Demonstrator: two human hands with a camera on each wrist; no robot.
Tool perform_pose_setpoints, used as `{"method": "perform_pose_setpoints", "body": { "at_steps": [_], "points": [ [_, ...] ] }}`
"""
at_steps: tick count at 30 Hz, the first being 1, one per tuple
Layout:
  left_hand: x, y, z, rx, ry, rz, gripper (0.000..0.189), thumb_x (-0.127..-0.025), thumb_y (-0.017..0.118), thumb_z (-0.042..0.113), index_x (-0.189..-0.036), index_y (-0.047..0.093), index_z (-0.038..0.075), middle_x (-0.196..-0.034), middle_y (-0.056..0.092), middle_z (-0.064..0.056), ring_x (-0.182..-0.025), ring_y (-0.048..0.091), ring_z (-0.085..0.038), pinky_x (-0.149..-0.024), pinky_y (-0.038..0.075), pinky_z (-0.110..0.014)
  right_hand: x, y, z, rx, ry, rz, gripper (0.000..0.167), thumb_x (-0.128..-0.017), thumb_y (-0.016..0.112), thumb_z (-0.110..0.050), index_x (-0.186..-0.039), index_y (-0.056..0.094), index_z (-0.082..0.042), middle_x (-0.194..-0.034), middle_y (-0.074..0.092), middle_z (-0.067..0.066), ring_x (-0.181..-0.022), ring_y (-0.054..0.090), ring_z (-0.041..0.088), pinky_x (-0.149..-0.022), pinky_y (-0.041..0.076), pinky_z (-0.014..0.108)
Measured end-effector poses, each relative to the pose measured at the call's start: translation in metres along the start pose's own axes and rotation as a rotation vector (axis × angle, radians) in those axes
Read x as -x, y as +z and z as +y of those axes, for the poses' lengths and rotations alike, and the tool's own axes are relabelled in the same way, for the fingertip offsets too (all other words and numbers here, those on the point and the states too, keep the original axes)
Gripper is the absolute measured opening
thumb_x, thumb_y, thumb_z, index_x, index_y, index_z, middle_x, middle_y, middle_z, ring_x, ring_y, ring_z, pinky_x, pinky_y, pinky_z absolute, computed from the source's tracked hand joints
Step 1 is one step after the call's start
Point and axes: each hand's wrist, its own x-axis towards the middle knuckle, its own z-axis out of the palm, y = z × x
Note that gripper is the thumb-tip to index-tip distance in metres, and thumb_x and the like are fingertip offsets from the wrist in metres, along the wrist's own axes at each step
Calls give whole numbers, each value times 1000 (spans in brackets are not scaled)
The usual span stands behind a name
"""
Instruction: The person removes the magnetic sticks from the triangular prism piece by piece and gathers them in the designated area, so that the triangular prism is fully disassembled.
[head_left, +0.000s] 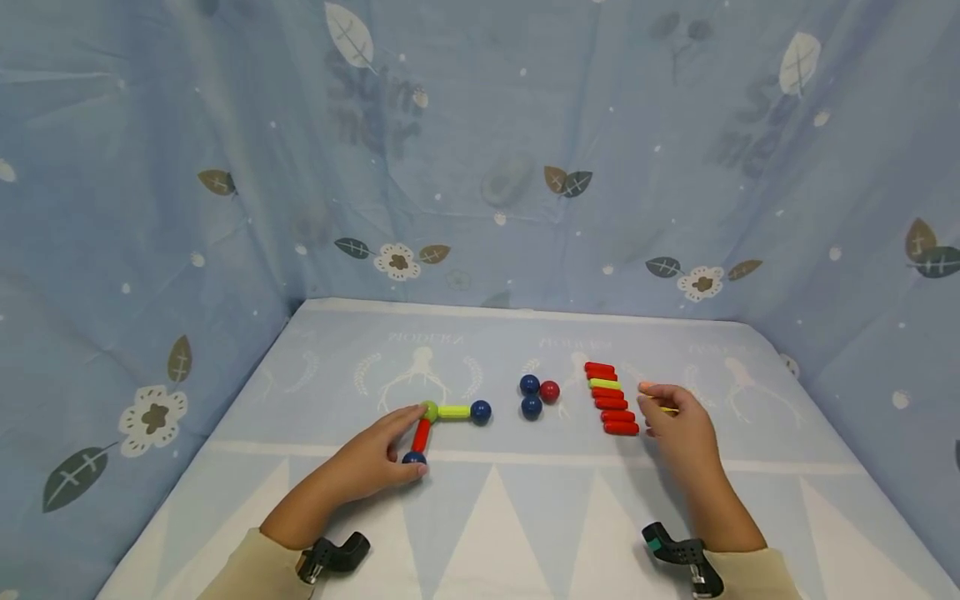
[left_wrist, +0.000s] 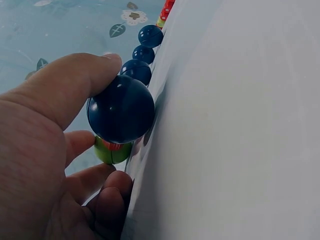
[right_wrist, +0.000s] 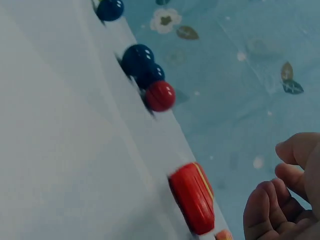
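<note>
My left hand (head_left: 382,450) spans an L-shaped ball-and-rod toy piece, thumb on its near blue ball (left_wrist: 121,110) and fingers at the green ball (head_left: 430,410). A red rod (head_left: 422,435) links those two balls. From the green ball a yellow-green rod (head_left: 453,412) runs right to another blue ball (head_left: 481,412). Over the table, just right of a row of red rods (head_left: 621,428), hovers my right hand (head_left: 681,425), its fingers loosely curled. A thin yellow piece (head_left: 666,409) shows behind its fingers, partly hidden. Nothing is visible between the fingers in the right wrist view.
Two loose blue balls (head_left: 531,407) and a red ball (head_left: 550,392) sit together mid-table. One yellow-green rod (head_left: 604,384) lies among the red rods. Patterned blue curtains (head_left: 480,167) stand behind and beside the cloth-covered table (head_left: 495,533).
</note>
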Motion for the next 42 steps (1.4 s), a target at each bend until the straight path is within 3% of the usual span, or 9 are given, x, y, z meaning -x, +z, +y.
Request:
{"method": "perform_pose_setpoints", "body": {
  "at_steps": [7, 12, 18, 26, 31, 33, 35, 42],
  "points": [
    [2, -3, -2, 20, 6, -11, 92, -87, 85, 45, -163, 34, 40, -168, 35, 2, -68, 48, -10, -62, 41, -26, 30, 36, -28, 169, -160, -349, 31, -98, 75, -28, -126, 68, -17, -112, 66, 3, -88, 62, 22, -73, 56, 31],
    [-1, -2, -1, 17, 32, -37, 91, -89, 84, 44, -164, 33, 36, -168, 36, 3, -69, 49, -9, -65, 42, -27, 50, 56, -41, 221, -223, -469, 25, -93, 80, -25, -117, 73, -21, -98, 70, -4, -88, 63, 18, -72, 57, 32],
    [-2, -3, 1, -7, 58, -51, 91, -90, 82, 44, -165, 32, 35, -169, 35, -1, -83, 53, -10, -77, 44, -32, 60, 83, -53, 228, -270, -492, 29, -93, 81, -26, -119, 72, -20, -104, 70, -6, -95, 65, 15, -78, 60, 32],
    [1, -4, 2, -5, 35, -48, 91, -89, 83, 42, -164, 33, 36, -168, 36, -1, -87, 54, -12, -77, 45, -34, 59, 122, -64, 258, -389, -469, 37, -94, 80, -26, -129, 70, -17, -123, 70, 2, -111, 67, 21, -91, 61, 41],
    [2, -3, 1, -14, 39, -50, 90, -89, 83, 40, -164, 33, 37, -169, 36, 0, -118, 59, -18, -96, 51, -44, 56, 141, -64, 281, -438, -445, 41, -95, 79, -25, -133, 68, -20, -131, 66, 2, -116, 65, 22, -94, 60, 42],
    [2, -3, 1, -16, 45, -50, 89, -89, 82, 39, -164, 34, 37, -169, 36, 1, -136, 53, -22, -108, 48, -52, 55, 146, -64, 293, -445, -442, 43, -94, 80, -25, -135, 68, -21, -134, 64, 2, -118, 64, 22, -97, 59, 43],
    [3, -4, 0, -13, 51, -53, 89, -89, 82, 37, -164, 34, 38, -169, 37, 2, -144, 48, -25, -112, 45, -56, 55, 150, -64, 302, -450, -455, 46, -94, 80, -26, -138, 67, -21, -138, 62, 3, -121, 61, 22, -101, 57, 45],
    [0, -4, -6, -4, 89, -77, 88, -91, 80, 36, -164, 33, 39, -169, 36, 2, -149, 43, -30, -115, 42, -59, 53, 161, -61, 337, -467, -492, 48, -94, 81, -24, -140, 66, -24, -147, 59, 2, -138, 54, 25, -114, 46, 50]
  ]
}}
